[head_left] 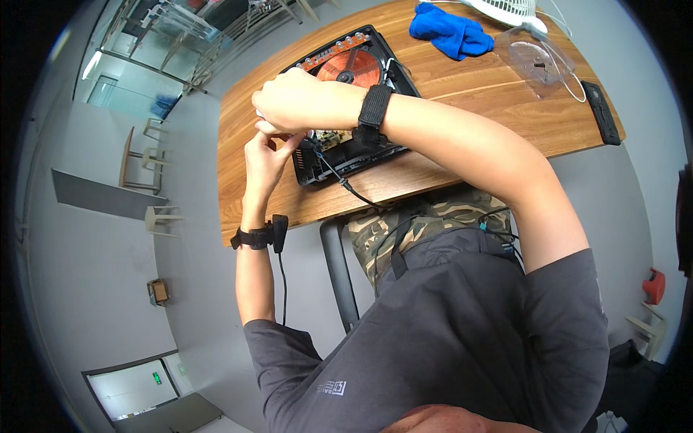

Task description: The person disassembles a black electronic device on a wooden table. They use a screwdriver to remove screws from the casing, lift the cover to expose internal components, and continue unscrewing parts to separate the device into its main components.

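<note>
An opened induction cooker base [309,173], black and shallow, lies on the wooden table with its round copper coil [355,66] bared. Part of a circuit board [336,138] shows below my right wrist, and a black power cord [350,187] runs out toward my lap. My right hand [297,99] reaches across over the cooker's left side, its fingers curled closed; what they hold is hidden. Just beneath it, my left hand [267,160] is closed in a pinch at the cooker's left edge. The fingertips of both hands almost meet, and whatever is between them is too small to make out.
At the table's far side lie a blue cloth [451,32], a white fan-like grille [509,9], a clear plastic piece [530,65] and a white cable [574,90]. A black strip-shaped part [603,114] rests by the right edge. Black straps with a cable are on my wrists.
</note>
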A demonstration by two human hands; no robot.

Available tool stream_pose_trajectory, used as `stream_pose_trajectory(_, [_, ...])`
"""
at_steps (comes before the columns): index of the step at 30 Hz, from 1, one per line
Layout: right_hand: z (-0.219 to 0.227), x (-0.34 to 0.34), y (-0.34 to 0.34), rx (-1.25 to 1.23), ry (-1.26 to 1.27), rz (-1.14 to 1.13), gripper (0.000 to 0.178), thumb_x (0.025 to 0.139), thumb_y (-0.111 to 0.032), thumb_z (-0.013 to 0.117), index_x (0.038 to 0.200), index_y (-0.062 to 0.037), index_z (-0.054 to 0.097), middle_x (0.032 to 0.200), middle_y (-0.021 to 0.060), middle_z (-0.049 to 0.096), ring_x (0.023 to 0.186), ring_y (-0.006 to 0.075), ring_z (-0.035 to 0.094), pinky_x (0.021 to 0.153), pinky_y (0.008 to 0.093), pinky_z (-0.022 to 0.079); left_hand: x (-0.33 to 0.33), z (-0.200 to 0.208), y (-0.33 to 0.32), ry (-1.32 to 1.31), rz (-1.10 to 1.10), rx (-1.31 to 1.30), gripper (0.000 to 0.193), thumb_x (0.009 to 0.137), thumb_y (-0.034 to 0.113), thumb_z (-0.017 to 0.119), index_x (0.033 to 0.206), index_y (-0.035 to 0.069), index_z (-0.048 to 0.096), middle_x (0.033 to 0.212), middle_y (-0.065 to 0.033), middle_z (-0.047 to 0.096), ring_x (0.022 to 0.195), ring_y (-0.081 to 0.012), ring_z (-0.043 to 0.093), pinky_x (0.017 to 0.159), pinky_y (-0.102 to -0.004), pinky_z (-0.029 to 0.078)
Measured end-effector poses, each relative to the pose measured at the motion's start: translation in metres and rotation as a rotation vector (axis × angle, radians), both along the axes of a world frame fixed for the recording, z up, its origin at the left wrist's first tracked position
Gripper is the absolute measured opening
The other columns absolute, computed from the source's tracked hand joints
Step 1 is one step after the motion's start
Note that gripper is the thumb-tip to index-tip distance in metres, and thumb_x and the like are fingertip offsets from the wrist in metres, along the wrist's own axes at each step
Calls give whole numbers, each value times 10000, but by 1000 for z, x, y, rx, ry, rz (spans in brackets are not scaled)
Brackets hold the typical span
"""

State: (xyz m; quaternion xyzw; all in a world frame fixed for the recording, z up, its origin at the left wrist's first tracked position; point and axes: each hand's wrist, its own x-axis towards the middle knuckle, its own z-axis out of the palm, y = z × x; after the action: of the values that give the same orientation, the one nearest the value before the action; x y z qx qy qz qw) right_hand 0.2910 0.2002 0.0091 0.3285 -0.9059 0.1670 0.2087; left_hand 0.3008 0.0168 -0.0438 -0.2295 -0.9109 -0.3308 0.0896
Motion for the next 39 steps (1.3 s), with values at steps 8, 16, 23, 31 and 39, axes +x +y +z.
stream_pose_trajectory(8, [21,8,3,99,-155,-41,388,906,-385,599,988,-35,743,866,151,747,844,318,732,754,425,573,-21,-15,-10,-130,-129,251,221,890,101,741,1032,-40,650,864,-60,703,790,-81,608,701,-264,500])
stream_pose_trajectory(16, [6,2,-11,103,6,-8,384,831,-413,648,816,-47,766,787,143,735,764,311,729,663,421,569,-12,-5,4,-137,-126,260,182,881,49,726,1037,-32,677,937,-82,724,868,-134,670,782,-296,540])
stream_pose_trajectory(23, [14,5,-8,60,-214,37,446,862,-446,605,848,-28,760,792,147,736,780,321,726,679,438,569,-13,-4,-12,-238,-218,278,130,901,66,726,995,-24,731,931,-70,753,863,-123,671,776,-299,530])
stream_pose_trajectory(31, [20,-1,-18,84,84,6,255,813,-260,703,813,-10,754,786,169,734,792,314,738,665,405,575,-16,3,8,-129,-155,156,275,900,97,736,1122,-50,667,1022,-64,730,941,-121,647,821,-292,524])
stream_pose_trajectory(39, [22,-4,-9,234,-106,150,245,820,-266,684,878,-48,780,839,118,759,831,295,735,740,416,572,-22,7,-20,-338,-251,281,283,910,99,713,1135,-38,609,1063,-79,707,956,-136,670,851,-305,548])
